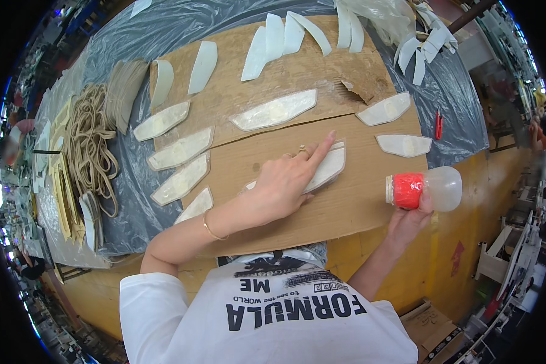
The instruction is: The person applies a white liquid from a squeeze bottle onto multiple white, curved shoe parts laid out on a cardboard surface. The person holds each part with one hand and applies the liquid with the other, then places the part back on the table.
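My left hand (290,182) rests over a pale, flat, curved piece (330,166) on the cardboard, its index finger stretched along the piece's upper edge. The middle of that piece lies hidden under the hand. Off the board's right edge, my right hand (411,219) grips a translucent plastic bottle (444,188) by its red-wrapped part. The bottle lies sideways in my grasp, its narrower end toward the left. Similar pale pieces with clear borders lie around, one (274,110) beyond my left hand and another (404,145) beyond the bottle.
The cardboard (273,227) covers a plastic-sheeted table (130,209). White curved strips (256,56) lie along the far side. At left are a coiled beige cord (91,139) and a stack of beige strips (124,94). A red cutter (438,124) lies at right.
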Demonstrator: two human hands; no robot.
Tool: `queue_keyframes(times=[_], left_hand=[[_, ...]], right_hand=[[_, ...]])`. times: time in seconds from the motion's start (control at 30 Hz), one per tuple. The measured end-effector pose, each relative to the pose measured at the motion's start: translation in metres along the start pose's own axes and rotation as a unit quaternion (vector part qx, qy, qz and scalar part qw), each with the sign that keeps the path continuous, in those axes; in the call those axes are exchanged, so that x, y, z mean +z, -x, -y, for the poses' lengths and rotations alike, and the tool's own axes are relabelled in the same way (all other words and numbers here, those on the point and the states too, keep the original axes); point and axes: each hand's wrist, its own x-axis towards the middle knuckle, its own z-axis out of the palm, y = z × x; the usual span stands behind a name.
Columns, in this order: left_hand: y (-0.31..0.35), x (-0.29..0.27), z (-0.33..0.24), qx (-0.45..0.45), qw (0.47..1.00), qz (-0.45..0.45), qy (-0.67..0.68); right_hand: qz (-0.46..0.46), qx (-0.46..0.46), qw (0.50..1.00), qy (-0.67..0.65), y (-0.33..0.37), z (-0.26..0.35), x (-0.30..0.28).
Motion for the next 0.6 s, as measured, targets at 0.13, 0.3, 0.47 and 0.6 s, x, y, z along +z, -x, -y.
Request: queue_keyframes(times=[0.13,0.3,0.47,0.6], left_hand=[[0.005,0.007,0.004,0.049,0.993,-0.098,-0.047],[0.045,0.005,0.029,0.024,0.956,-0.291,-0.034],[0.103,0.012,0.057,-0.156,0.906,-0.299,0.257],[0.109,0.038,0.052,-0.151,0.864,-0.327,0.352]], right_hand=[[0.013,0.015,0.999,0.028,0.014,0.0,0.013],[0.072,-0.031,0.992,0.103,0.029,0.0,0.031],[0.193,-0.07,0.964,0.169,0.046,0.004,0.06],[0.293,-0.05,0.938,0.178,0.067,0.003,0.082]])
